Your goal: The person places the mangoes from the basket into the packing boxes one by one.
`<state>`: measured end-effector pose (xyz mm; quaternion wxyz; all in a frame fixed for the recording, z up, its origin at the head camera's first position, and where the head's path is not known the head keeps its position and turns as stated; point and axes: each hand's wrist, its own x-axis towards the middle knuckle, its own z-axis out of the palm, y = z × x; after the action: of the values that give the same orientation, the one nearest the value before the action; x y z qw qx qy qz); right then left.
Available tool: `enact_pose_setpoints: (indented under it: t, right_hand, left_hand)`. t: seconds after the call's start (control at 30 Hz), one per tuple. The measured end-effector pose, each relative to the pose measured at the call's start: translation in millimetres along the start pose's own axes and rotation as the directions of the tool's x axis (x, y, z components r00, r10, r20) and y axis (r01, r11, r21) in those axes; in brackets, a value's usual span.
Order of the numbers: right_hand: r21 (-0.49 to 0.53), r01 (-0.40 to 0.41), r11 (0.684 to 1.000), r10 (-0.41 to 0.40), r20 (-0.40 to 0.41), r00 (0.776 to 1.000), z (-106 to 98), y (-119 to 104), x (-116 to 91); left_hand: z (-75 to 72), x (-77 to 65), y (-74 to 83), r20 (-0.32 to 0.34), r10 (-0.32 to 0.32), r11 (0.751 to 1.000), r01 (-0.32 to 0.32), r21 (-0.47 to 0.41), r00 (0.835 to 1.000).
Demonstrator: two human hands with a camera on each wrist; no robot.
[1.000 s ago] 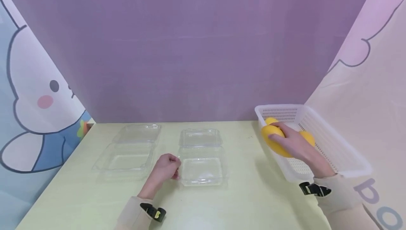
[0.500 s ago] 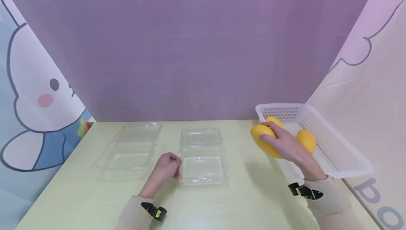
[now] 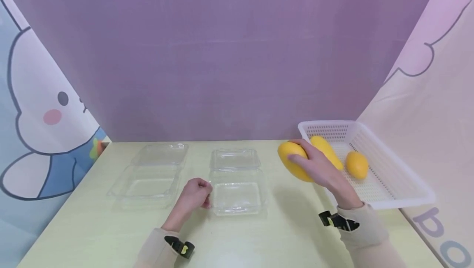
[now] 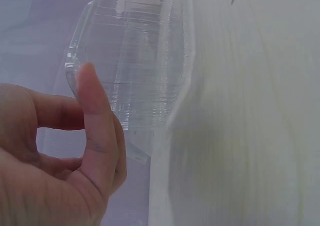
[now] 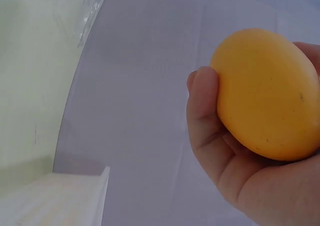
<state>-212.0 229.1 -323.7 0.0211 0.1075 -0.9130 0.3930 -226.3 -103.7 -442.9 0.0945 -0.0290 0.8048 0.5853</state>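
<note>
My right hand (image 3: 321,168) grips a yellow mango (image 3: 291,161) in the air, left of the white basket. In the right wrist view the thumb and fingers wrap around the mango (image 5: 267,95). My left hand (image 3: 194,194) pinches the left rim of an open clear plastic clamshell box (image 3: 237,197) on the table. The left wrist view has the thumb and a finger meeting at the edge of that box (image 4: 135,55). Two more mangoes lie in the basket: a long one (image 3: 326,151) by its left wall and another (image 3: 357,165) near its middle.
The white perforated basket (image 3: 398,163) stands at the right side of the table (image 3: 237,243). A second open clear clamshell box (image 3: 149,188) lies to the left of my left hand. A purple wall panel (image 3: 229,62) rises behind the table.
My right hand has lifted the mango out over the basket's left rim and carried it leftward, uncovering the other mangoes. My left hand has stayed at the box's rim.
</note>
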Motion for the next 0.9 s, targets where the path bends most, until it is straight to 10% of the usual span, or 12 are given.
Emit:
enact_pose_setpoints:
  t: [0.9]
  right_hand:
    - [0.147,0.028,0.989,-0.03,0.006,1.0,51,-18,3]
  left_hand:
    - [0.8,1.5,-4.5,0.004,0.006,1.0,-0.006,-0.012,1.0]
